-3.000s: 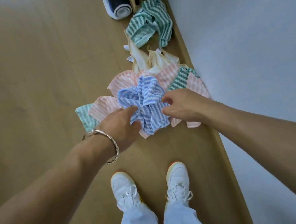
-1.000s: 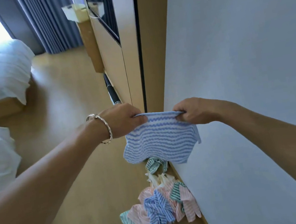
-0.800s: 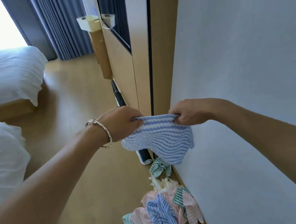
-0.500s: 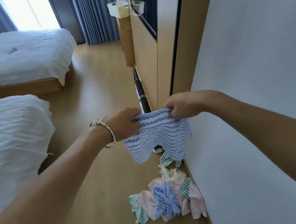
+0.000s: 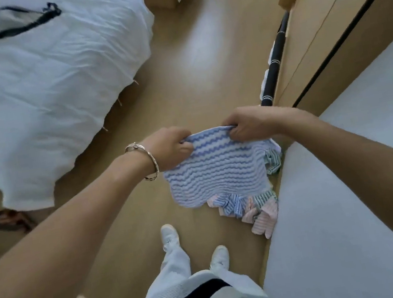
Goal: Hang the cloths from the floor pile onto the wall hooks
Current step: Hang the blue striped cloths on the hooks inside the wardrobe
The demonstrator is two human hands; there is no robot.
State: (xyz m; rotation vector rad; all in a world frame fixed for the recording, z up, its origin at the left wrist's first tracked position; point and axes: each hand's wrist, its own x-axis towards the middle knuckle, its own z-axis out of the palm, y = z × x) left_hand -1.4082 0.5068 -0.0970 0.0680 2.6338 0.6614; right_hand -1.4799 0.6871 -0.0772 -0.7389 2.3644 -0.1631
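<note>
White bed (image 5: 38, 83) upper left. Frame centre: left hand (image 5: 171, 150) curled, pinching top-left edge of blue-striped cloth (image 5: 215, 166); cloth hangs spread, clear of floor. Right hand (image 5: 248, 125) curled, gripping top-right edge. Floor pile (image 5: 251, 207) below cloth, against wall (image 5: 340, 203) at right.

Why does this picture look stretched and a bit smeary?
Head view: the wide-angle lens swells the forearms toward the corners and the wall leans; the whole frame is softly blurred, so the blue striped cloth and floor pile lack crisp detail; a pale glare streaks the wooden floor.
</note>
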